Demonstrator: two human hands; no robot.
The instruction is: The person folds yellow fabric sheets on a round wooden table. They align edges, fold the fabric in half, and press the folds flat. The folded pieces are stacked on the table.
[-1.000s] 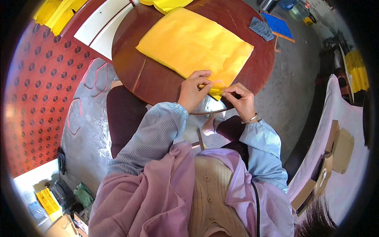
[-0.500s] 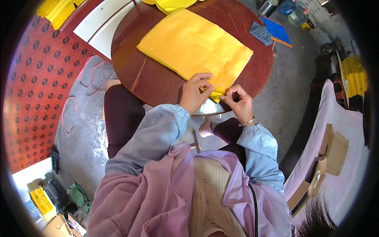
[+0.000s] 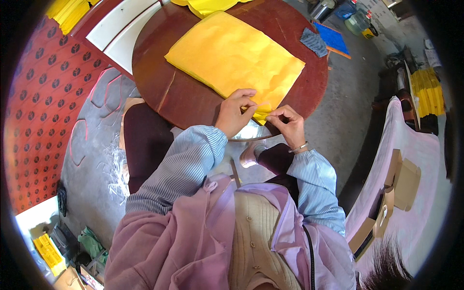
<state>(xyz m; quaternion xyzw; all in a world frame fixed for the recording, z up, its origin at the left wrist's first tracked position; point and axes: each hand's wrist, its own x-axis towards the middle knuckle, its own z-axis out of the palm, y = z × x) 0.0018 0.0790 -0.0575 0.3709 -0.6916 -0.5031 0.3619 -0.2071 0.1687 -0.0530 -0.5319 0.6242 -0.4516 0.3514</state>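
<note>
A thick stack of yellow paper sheets [image 3: 237, 53] lies at a slant on the round brown table [image 3: 152, 79]. Its near corner points toward me at the table's front edge, where the top sheets are turned up and creased. My left hand [image 3: 235, 115] rests against the stack's near side, thumb and forefinger pinched at this turned-up corner. From the right, my right hand [image 3: 290, 126] pinches the corner's tip between thumb and forefinger. How many sheets are between the fingers I cannot tell.
More yellow paper [image 3: 210, 7] lies at the table's far edge. A grey cloth [image 3: 314, 42] sits at its right rim, near a blue board [image 3: 333, 38]. Open cardboard boxes [image 3: 406, 183] stand on a pale cloth at the right. Pink straps [image 3: 114, 92] lie on the floor, left.
The whole view has shifted slightly. My right hand's fingers have straightened a little at the paper corner; my left hand keeps nearly the same place.
</note>
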